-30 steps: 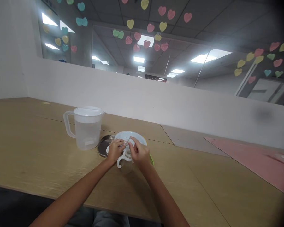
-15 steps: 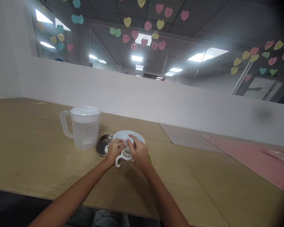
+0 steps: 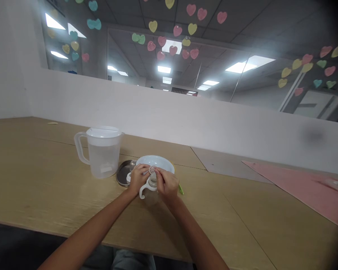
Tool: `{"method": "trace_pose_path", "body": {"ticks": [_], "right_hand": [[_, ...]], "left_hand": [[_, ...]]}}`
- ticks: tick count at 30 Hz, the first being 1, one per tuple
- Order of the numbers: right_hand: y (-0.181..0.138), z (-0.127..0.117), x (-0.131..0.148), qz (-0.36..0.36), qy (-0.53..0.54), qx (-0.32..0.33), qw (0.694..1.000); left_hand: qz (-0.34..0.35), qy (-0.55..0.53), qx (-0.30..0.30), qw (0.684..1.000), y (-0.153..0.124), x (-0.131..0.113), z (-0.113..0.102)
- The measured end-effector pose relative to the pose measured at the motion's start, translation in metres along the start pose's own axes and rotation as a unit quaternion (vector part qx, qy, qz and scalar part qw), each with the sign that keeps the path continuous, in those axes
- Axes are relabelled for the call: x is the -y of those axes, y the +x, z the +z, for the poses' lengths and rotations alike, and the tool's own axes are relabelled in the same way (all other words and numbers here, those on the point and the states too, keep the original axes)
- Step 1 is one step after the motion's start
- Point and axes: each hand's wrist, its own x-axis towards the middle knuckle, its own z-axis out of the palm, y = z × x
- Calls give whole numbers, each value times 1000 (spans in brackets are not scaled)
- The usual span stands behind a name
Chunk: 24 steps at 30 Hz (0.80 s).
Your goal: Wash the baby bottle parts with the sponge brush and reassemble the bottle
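My left hand (image 3: 137, 179) is closed at the fingertips on a small clear round piece (image 3: 152, 170), ring-like at its rim. My right hand (image 3: 168, 185) pinches at the right side of the same piece, its fingers curled; anything thin between those fingertips is too small to make out. Just below the hands stands a clear baby bottle (image 3: 151, 197) with its mouth uncovered and a white curved handle (image 3: 142, 191) at its neck. Behind the hands is a white bowl (image 3: 157, 161). Left of my left hand, a white cap-like part (image 3: 129, 177) sits in a metal tray (image 3: 121, 173).
A lidded translucent pitcher (image 3: 104, 155) holding clear liquid stands to the left of the tray. Something bright green (image 3: 181, 189) lies beside my right hand. A pink sheet (image 3: 298, 187) covers the table's right side. Behind the table runs a white wall (image 3: 169, 120) below glass.
My right hand has turned and its fingers have curled in closer at the clear piece; its index finger was raised before. The left hand keeps its grip. The view has shifted slightly.
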Motion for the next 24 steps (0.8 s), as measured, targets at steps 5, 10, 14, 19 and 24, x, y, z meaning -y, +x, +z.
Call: {"method": "trace_pose_path", "body": {"ticks": [5,10,14,19,24], "right_hand": [[1,-3,-2,-23,1,-22,1000],[1,-6,0,-37,-3,-49,998],[1,-11,-2,-41,-31,-116,992],[2,-11,-24,42,-48,-153,986],[-2,-4,-50,198,-32,-56,978]], "left_hand": [[11,11,2,1000,0,-1,-1],[16,20,-1,1000,-1,-2,0],[-2,38,5,999,-1,2,0],[-34,45,19,998,2,5,-5],[-78,102,122,984,28,4,-12]]}}
